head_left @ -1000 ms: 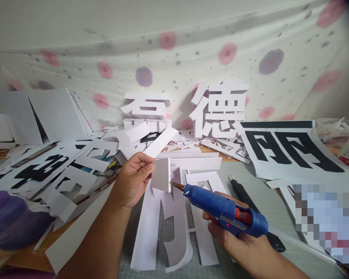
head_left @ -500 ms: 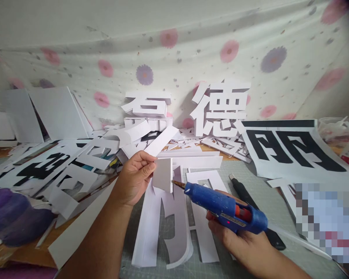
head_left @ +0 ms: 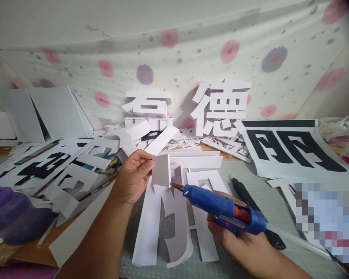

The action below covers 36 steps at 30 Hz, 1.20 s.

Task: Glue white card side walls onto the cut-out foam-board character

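Between thumb and fingers, my left hand (head_left: 136, 176) pinches a small white foam board piece (head_left: 161, 170), held up on edge. My right hand (head_left: 238, 242) is wrapped round a blue hot glue gun (head_left: 221, 205). Its brassy nozzle is at the lower right edge of the piece; I cannot tell whether it touches. A clear glue stick (head_left: 296, 236) sticks out of the gun's back. Below both hands, a white foam board character (head_left: 177, 228) with raised side walls lies on the green cutting mat (head_left: 139, 217). The held piece hides part of it.
A black-handled knife (head_left: 250, 201) lies right of the character, partly behind the gun. Finished white characters (head_left: 221, 108) stand at the back above scraps. A printed black character sheet (head_left: 296, 155) is at right. Cut boards (head_left: 72, 186) and a purple bundle (head_left: 14, 217) are at left.
My left hand has shifted slightly up and left with the foam board piece. The nozzle has moved slightly left and down, now nearer the piece's lower corner.
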Motion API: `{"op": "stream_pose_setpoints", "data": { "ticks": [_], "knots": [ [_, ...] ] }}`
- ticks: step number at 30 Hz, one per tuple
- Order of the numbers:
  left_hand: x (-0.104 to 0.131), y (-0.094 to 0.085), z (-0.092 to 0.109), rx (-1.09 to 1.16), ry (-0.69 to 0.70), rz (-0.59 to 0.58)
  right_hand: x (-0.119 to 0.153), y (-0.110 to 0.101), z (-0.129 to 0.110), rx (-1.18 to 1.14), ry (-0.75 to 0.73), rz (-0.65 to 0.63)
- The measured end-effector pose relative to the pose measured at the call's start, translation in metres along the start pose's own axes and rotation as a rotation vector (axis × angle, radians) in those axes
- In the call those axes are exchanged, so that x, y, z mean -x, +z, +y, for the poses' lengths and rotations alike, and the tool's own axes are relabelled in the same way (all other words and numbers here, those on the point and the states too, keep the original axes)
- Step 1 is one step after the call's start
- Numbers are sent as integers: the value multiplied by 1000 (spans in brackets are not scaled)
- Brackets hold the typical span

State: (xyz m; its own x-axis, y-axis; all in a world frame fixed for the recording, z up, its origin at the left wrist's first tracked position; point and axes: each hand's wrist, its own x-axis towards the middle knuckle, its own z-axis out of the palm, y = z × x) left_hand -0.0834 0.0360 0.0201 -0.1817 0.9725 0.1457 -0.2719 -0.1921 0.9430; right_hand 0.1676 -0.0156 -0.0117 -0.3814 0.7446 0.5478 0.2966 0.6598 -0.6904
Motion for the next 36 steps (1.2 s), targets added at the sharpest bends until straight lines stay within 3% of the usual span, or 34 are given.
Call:
{"op": "stream_pose_setpoints", "data": {
  "ticks": [9,22,28,36],
  "knots": [
    [2,1,4,11,7,23,0,-1,0,-5,16,7],
    [0,0,-1,108,-3,-55,0,1,1,-2,-27,-1],
    [1,-2,-3,44,-63,-182,2,1,4,-56,60,78],
    [3,-3,-5,25,-75,-249,-3,-4,-3,-47,-47,77]
  ]
}}
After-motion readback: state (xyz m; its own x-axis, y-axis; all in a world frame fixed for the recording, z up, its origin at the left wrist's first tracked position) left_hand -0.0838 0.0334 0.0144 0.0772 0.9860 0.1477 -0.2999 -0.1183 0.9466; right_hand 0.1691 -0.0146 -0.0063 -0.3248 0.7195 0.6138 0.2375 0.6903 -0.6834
